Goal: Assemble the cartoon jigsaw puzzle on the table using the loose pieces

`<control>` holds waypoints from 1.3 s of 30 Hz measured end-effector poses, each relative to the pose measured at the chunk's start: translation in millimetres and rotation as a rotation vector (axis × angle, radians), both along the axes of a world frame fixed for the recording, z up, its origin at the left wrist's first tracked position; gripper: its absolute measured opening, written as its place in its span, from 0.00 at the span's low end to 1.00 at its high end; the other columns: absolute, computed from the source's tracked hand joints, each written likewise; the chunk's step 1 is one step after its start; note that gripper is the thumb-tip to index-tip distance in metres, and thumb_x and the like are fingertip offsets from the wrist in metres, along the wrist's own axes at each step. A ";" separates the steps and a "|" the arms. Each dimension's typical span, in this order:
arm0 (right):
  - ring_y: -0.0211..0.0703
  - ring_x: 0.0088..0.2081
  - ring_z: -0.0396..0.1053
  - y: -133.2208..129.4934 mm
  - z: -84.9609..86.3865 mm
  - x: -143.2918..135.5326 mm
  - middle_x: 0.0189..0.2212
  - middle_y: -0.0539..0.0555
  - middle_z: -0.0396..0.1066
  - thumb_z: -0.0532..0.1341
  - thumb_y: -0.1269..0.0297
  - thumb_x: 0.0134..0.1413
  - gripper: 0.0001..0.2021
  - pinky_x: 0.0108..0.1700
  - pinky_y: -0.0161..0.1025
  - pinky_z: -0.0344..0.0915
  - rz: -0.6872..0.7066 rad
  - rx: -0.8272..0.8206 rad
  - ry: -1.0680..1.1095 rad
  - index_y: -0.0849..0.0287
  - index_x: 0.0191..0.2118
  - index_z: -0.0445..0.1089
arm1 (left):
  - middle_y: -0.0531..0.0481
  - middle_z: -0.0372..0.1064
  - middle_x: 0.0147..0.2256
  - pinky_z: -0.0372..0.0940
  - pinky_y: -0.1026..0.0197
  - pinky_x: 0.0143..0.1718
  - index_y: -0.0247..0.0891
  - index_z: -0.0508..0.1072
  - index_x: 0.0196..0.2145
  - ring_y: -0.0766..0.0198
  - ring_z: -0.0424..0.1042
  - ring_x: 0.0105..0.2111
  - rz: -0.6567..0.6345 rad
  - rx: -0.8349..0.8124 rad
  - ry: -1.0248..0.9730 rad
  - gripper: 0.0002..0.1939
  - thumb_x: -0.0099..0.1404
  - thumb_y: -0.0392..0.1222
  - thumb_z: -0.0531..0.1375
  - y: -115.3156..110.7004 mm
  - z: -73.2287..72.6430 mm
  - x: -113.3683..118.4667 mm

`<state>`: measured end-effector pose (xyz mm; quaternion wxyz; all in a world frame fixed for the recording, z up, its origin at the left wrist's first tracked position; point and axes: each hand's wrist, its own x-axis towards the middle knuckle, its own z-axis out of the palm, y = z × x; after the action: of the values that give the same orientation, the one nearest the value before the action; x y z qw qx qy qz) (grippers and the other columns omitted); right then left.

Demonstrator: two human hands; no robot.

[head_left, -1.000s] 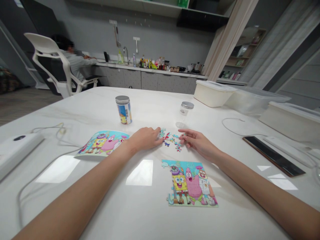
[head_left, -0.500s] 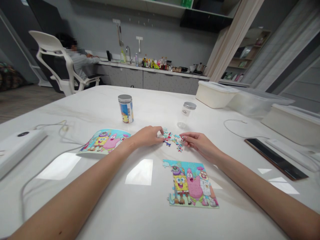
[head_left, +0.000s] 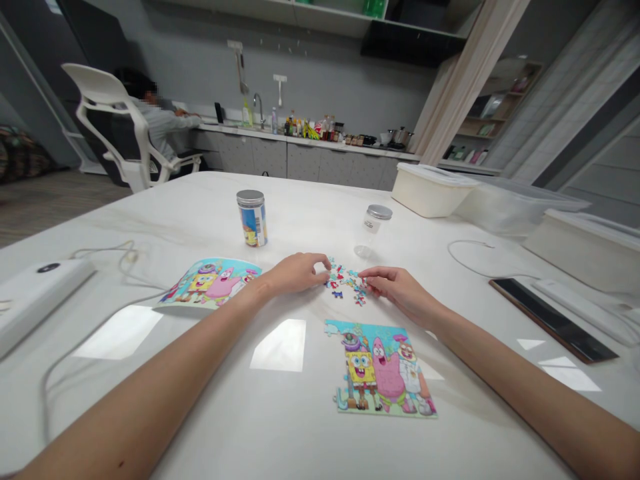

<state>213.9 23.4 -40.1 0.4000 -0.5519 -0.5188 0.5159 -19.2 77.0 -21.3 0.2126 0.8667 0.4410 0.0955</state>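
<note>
Loose jigsaw puzzle pieces (head_left: 349,283) lie in a small heap on the white table between my two hands. At the heap's left edge is my left hand (head_left: 300,272), its thumb and index finger curved and apart, with the tips by the pieces. My right hand (head_left: 393,285) reaches in from the right, its fingers pinched together on a small puzzle piece, mostly hidden by the fingertips. Nearer to me lies a partly assembled cartoon puzzle (head_left: 387,370), its left edge uneven with gaps. A curled picture sheet (head_left: 213,281) showing the same characters rests beyond my left forearm.
A printed can (head_left: 253,220) and a clear jar (head_left: 373,230) with metal lids stand behind the heap. Storage boxes (head_left: 433,190) line the right. A phone (head_left: 553,320), cables and a white power strip (head_left: 43,293) lie on the table. A person (head_left: 165,127) sits at the far counter.
Both hands stay at the heap with only small finger movements. A blue piece near the left thumb now lies slightly lower and apart from the fingers.
</note>
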 end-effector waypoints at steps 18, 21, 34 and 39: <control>0.34 0.26 0.59 -0.3 0.0 0.2 0.28 0.52 0.72 0.67 0.59 0.43 0.14 0.29 0.35 0.55 0.033 0.050 -0.091 0.60 0.38 0.78 | 0.51 0.76 0.33 0.62 0.63 0.36 0.45 0.75 0.45 0.61 0.73 0.33 -0.006 0.014 0.007 0.17 0.62 0.50 0.55 0.7 -1.0 0.7; 0.36 0.28 0.63 -1.3 1.2 -1.0 0.27 0.53 0.74 0.68 0.58 0.43 0.15 0.31 0.36 0.58 0.027 0.028 -0.056 0.61 0.37 0.76 | 0.51 0.76 0.33 0.62 0.63 0.36 0.45 0.75 0.45 0.61 0.74 0.34 -0.006 0.011 0.014 0.17 0.62 0.49 0.55 -0.2 -0.4 1.2; 0.35 0.25 0.62 -1.5 0.5 0.0 0.25 0.49 0.71 0.66 0.65 0.41 0.10 0.27 0.34 0.56 0.065 0.096 -0.060 0.59 0.34 0.72 | 0.51 0.77 0.33 0.62 0.62 0.37 0.45 0.75 0.45 0.60 0.73 0.34 -0.003 0.016 0.019 0.16 0.62 0.48 0.54 -2.2 1.6 1.8; 0.36 0.28 0.65 -2.7 2.1 -1.3 0.34 0.54 0.75 0.65 0.66 0.41 0.09 0.28 0.35 0.57 0.044 0.070 -0.079 0.60 0.33 0.74 | 0.51 0.76 0.31 0.62 0.62 0.36 0.45 0.75 0.45 0.60 0.73 0.33 -0.004 0.016 0.023 0.16 0.62 0.47 0.54 -2.1 1.7 2.0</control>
<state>212.6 20.7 -38.0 0.3869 -0.5458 -0.5641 0.4839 -17.3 74.9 -19.6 0.2009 0.8703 0.4409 0.0886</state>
